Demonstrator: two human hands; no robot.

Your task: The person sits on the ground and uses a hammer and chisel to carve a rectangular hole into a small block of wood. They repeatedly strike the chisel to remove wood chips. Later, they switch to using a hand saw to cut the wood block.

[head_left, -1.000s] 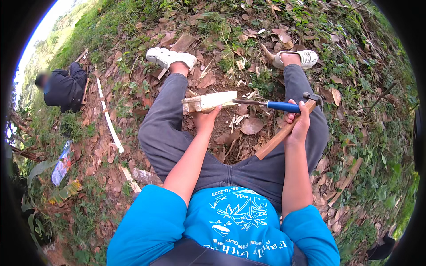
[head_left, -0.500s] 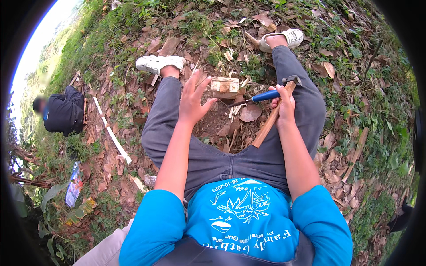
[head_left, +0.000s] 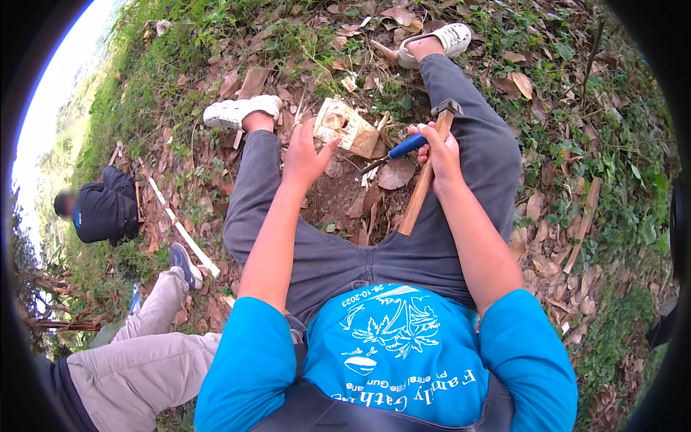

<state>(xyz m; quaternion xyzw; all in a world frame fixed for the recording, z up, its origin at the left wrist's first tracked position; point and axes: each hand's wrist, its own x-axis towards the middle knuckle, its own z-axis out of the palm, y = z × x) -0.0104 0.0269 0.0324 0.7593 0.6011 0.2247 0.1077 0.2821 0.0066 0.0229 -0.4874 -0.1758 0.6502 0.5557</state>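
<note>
A pale wooden block [head_left: 349,129] with a hollow cut into its upper face sits tilted on the ground between my legs. My left hand [head_left: 306,160] grips its left corner, thumb on the near side and fingers on the far side. In my right hand [head_left: 440,155] are two tools at once. One is a hammer [head_left: 417,200], its wooden handle slanting toward my lap and its metal head over my right knee. The other is a blue-handled chisel [head_left: 407,146], its dark blade angled down to the left, the tip close to the ground.
Dry leaves and wood chips lie around the block. A long pale strip of wood [head_left: 183,227] rests to the left, and another wood piece [head_left: 583,225] to the right. One person in dark clothes [head_left: 106,205] sits far left; another's light trousers [head_left: 147,367] extend close by my left side.
My left hand, open beside the block before, now holds it, and the block has turned and tipped. The tools stay in my right hand. Another person's leg has come in at the left.
</note>
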